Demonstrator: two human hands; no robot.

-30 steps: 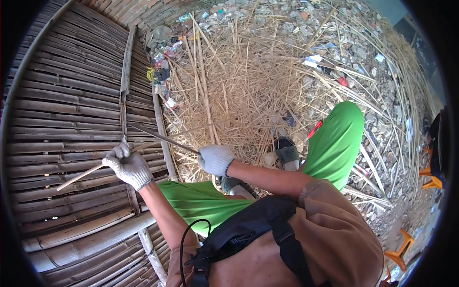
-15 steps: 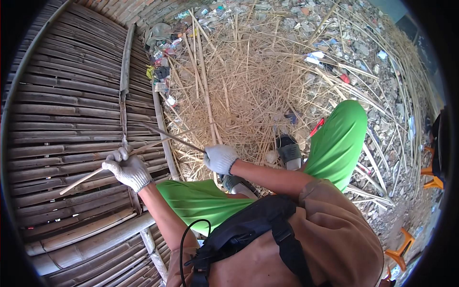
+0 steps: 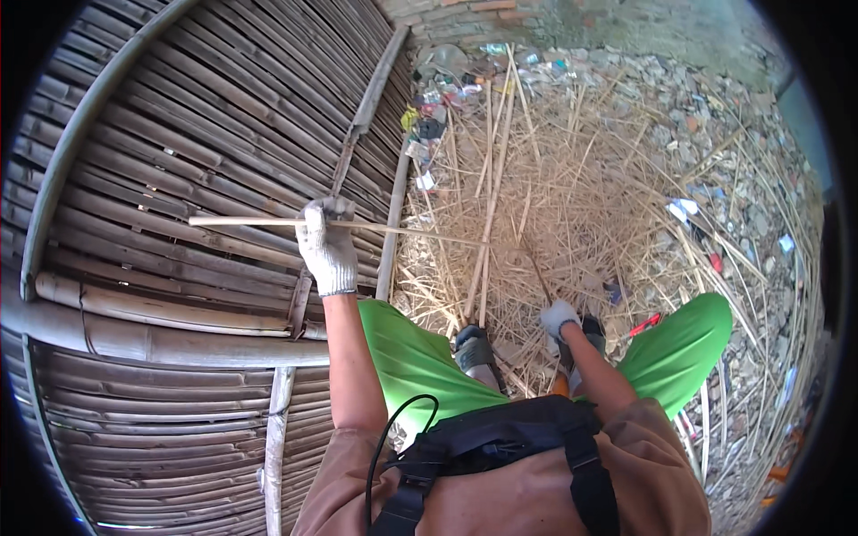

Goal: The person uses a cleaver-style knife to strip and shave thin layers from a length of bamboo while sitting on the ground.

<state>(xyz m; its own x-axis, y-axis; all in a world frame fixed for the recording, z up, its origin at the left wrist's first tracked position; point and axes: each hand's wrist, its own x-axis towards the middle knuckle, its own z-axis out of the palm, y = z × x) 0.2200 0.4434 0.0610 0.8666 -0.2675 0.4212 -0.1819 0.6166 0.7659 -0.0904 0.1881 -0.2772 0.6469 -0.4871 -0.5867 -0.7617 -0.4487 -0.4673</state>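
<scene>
My left hand, in a pale knitted work glove, is raised beside the bamboo wall and closed around a thin bamboo strip. The strip lies nearly level, its thicker end out to the left and its thin end reaching right over the litter. Low down between my knees, my gloved right hand is closed on a long, narrow, dark-bladed knife. The blade points away from me, toward the ground, apart from the strip. My fingers hide its grip.
A bamboo-slat wall with poles stands close on my left. Straw and bamboo shavings cover the ground, with long strips lying among them. A red-handled tool lies by my right knee. Rubble and rubbish spread to a brick wall.
My right hand has drawn the knife back and to the right, away from the strip. My left hand has lifted the strip up and rightward, and it now lies more level. The view has shifted.
</scene>
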